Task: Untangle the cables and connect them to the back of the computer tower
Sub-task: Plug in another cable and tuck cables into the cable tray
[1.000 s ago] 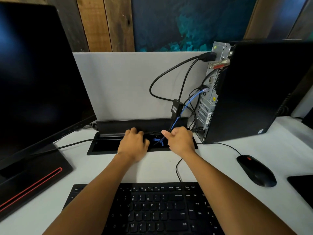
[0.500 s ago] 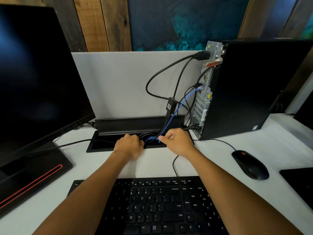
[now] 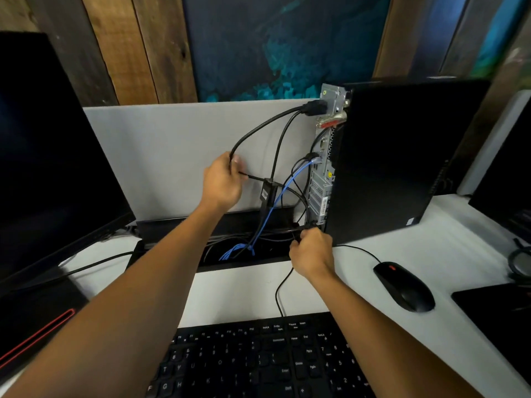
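White tabletop [image 3: 235,294], matte, bare in the middle strip between the keyboard and the cable well. Grey divider panel [image 3: 172,156] stands along the back edge; behind it rough wooden planks [image 3: 135,47] and a dark teal painting [image 3: 275,41].

Computer tower [image 3: 402,156] stands upright at right, its metal rear panel facing left toward the divider. Thick black cable [image 3: 258,130] is plugged in near the top of that panel and loops down to the left. Blue cable [image 3: 290,182] is plugged in at mid-height and drops into the open cable well [image 3: 275,257] sunk in the tabletop, where it ends in a blue bundle among black leads.

Left hand [image 3: 222,182] raised in front of the divider, grip closed around the thick black cable at the bottom of its loop. A small black adapter box [image 3: 268,191] hangs just right of it.

Right hand [image 3: 311,254] low at the tower's bottom rear corner, grip closed on a black plug; whether the plug is seated cannot be told.

Black keyboard [image 3: 258,360] nearest the camera, its thin lead running up toward the right hand. Black mouse [image 3: 403,287] right of it, on the tabletop. Dark monitor [image 3: 51,156] at left, on a stand with a red stripe.
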